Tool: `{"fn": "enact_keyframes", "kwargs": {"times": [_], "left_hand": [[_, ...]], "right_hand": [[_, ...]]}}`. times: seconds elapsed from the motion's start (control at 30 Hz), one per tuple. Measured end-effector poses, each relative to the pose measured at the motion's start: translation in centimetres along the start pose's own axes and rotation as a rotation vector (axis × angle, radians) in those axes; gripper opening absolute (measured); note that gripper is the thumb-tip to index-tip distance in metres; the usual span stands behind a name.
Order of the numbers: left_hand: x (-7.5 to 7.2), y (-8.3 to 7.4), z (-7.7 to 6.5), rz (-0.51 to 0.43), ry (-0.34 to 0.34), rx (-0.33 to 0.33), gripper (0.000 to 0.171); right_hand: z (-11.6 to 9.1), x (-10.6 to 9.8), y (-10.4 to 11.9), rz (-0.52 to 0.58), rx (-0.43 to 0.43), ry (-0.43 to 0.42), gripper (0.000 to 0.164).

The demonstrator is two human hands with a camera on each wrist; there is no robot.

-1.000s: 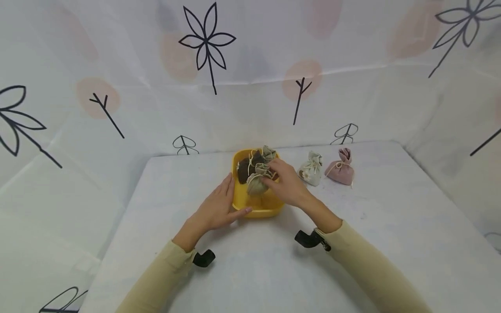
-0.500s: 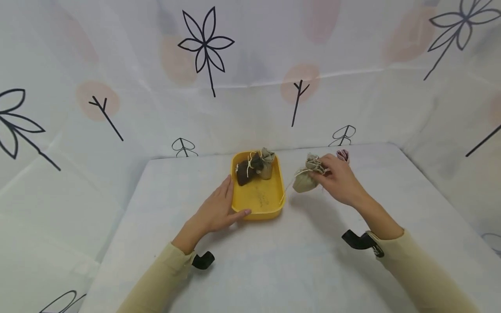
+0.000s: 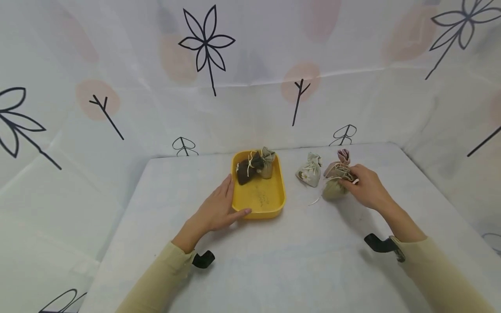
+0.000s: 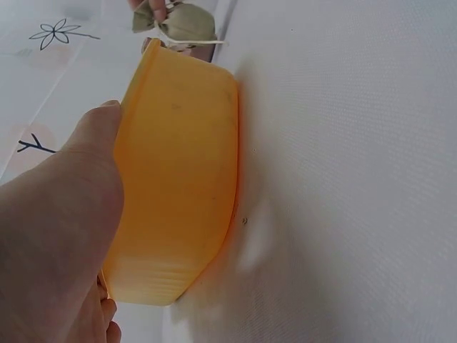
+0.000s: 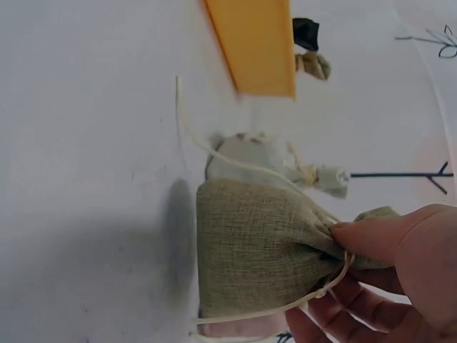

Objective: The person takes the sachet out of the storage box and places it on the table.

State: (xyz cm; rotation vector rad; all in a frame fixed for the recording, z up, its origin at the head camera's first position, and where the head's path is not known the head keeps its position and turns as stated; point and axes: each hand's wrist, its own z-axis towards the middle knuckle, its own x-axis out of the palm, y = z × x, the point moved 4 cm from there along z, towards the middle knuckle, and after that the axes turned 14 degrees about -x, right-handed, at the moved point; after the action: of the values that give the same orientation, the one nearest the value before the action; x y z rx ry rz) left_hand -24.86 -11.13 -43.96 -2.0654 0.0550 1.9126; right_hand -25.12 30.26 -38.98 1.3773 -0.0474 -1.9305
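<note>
My right hand [image 3: 368,187] pinches the gathered neck of an olive-beige drawstring pouch [image 5: 250,243], whose pale cord trails to the left. In the head view this pouch overlaps a pink pouch [image 3: 343,155] behind it. Just left of them a whitish pouch with a flower [image 3: 309,173] rests on the table. My left hand [image 3: 217,206] lies along the left side of a yellow plastic tub [image 3: 258,214], fingers straight, thumb at the near corner. Inside the tub's far end are a dark brown pouch [image 3: 245,173] and a beige pouch [image 3: 267,168].
The white-covered table [image 3: 250,265] ends at a pale cloth backdrop [image 3: 250,104] printed with flowers, with more cloth at both sides. A black wrist mount [image 3: 203,259] sticks out at the left sleeve, another mount [image 3: 379,243] at the right.
My right hand has lifted the olive-beige pouch out of the tub and carried it right, past the whitish pouch, to the front of the pink one. My left hand has stayed at the tub.
</note>
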Motion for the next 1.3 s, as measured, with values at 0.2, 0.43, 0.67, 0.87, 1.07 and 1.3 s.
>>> {"fn": "enact_keyframes", "kwargs": {"times": [0.2, 0.43, 0.67, 0.87, 1.07, 1.3], "left_hand": [[-0.1, 0.0, 0.0, 0.002, 0.002, 0.002, 0.120], [0.0, -0.1, 0.0, 0.007, 0.011, 0.001, 0.119], [-0.2, 0.0, 0.0, 0.008, 0.012, 0.001, 0.118], [0.0, 0.1, 0.2, -0.004, 0.009, 0.005, 0.119], [0.1, 0.2, 0.3, -0.007, -0.001, 0.012, 0.119], [0.1, 0.2, 0.3, -0.012, 0.004, 0.003, 0.119]], "right_hand": [[-1.0, -0.1, -1.7, -0.034, 0.084, 0.000, 0.019], [-1.2, -0.7, -1.9, -0.018, 0.139, 0.014, 0.036], [-0.6, -2.7, 1.2, -0.048, 0.091, -0.036, 0.045], [1.6, -1.9, 5.1, 0.046, 0.030, -0.046, 0.041], [4.6, 2.4, 7.6, 0.167, 0.003, 0.039, 0.038], [7.7, 8.8, 10.0, 0.280, -0.040, 0.080, 0.036]]}}
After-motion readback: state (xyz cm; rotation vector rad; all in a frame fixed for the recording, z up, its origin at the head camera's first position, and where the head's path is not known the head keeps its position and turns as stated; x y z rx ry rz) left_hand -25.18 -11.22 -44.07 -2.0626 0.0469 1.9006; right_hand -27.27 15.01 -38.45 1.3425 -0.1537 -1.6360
